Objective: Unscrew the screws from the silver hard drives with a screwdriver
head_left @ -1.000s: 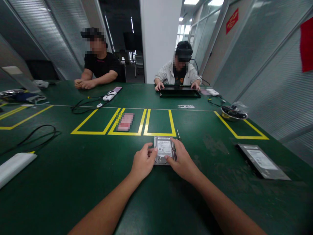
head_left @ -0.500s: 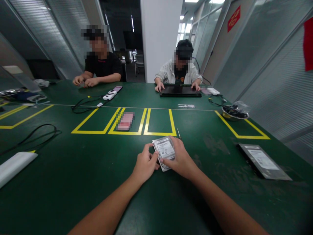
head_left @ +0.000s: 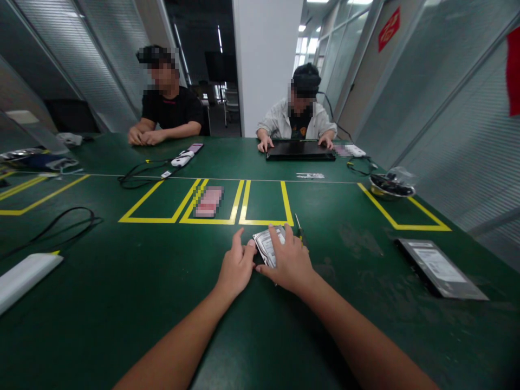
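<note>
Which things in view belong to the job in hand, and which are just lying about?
Belongs:
hard drive, right hand on it, left hand at its edge
probably the nearby screwdriver

Apparently lying about:
pink item in taped box
white object
black cable at left
flat labelled unit, right

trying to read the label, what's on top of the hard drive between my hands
A white label shows in part on the hard drive. Your right hand lies over it, hiding the rest and much of the drive's right side.
</note>
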A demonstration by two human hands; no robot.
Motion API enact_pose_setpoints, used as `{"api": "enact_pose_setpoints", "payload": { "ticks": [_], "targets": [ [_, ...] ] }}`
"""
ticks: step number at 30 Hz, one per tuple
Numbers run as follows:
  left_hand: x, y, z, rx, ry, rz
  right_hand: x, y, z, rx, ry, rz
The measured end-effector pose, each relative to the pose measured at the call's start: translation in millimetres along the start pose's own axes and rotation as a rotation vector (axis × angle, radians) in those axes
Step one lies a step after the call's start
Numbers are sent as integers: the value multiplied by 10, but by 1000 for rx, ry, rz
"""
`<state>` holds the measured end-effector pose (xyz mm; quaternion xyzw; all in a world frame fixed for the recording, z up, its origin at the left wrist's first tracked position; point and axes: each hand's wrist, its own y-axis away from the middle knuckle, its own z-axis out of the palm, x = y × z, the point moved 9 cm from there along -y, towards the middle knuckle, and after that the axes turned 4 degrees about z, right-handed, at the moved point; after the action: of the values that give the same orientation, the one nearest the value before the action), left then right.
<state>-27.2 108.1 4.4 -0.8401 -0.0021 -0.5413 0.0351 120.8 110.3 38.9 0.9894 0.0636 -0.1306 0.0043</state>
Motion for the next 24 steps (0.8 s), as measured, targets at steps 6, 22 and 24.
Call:
{"api": "enact_pose_setpoints", "payload": {
  "ticks": [6, 22, 24],
  "targets": [
    [14, 6, -12, 10, -10, 12, -5, -10, 15, -32, 67, 5],
    [-3, -9, 5, -2, -34, 1, 5, -15, 21, -64, 128, 54],
    [-11, -9, 6, -3, -34, -1, 6, -19, 21, -63, 131, 57]
  ]
}}
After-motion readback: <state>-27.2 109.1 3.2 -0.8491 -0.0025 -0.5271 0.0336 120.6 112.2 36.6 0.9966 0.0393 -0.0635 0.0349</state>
